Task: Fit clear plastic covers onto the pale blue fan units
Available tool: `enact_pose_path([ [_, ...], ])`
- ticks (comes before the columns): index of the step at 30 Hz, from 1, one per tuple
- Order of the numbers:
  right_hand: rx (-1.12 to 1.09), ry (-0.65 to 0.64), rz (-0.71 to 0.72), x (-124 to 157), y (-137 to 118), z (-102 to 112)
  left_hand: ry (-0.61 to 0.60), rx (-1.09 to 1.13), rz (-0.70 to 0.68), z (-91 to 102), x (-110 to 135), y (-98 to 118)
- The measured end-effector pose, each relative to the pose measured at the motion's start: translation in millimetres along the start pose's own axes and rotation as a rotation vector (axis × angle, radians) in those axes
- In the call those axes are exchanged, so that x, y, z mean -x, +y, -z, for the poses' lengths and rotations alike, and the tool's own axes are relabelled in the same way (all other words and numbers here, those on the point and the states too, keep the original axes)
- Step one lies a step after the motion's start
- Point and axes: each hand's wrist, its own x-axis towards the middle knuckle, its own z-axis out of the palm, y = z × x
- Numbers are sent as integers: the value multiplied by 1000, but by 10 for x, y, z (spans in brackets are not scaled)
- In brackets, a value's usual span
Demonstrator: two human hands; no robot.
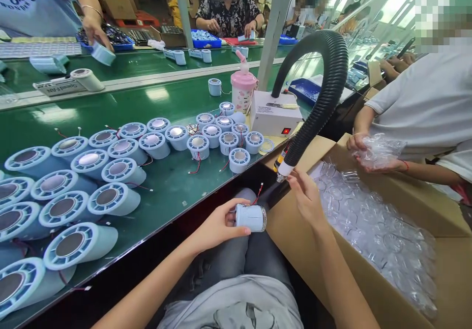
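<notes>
My left hand (217,223) is closed round a small pale-blue cylindrical fan housing (250,217) with a shiny end and thin red wires, held over my lap. My right hand (306,196) pinches something small I cannot make out, just below the white nozzle (283,169) of a black corrugated hose (324,98) that arcs down from a white box (275,115) with a red light.
Several pale-blue housings (110,171) lie in rows on the green bench (169,186). An open cardboard box (453,260) of clear plastic caps (372,221) stands at my right, where a co-worker's hands (368,152) hold clear caps. A pink bottle (243,88) stands behind. Other people work across the line.
</notes>
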Motion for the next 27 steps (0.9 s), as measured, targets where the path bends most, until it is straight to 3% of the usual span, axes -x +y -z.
enact_pose_path([
  [4,92,17,-41,249,365,62,27,-17,11,69,40,-37],
  [6,112,12,-41,295,425,41,48,-32,14,82,42,-66],
  [14,-22,37,97,-182,-74,-170,100,5,38,-16,154,-167],
  [18,-66,-7,64,-227,-10,-222,123,47,63,-16,210,-220],
  [23,-89,37,56,-38,149,-247,138,74,71,-8,195,-208],
  [27,-47,274,87,366,10,-201,81,96,23,-51,215,-87],
])
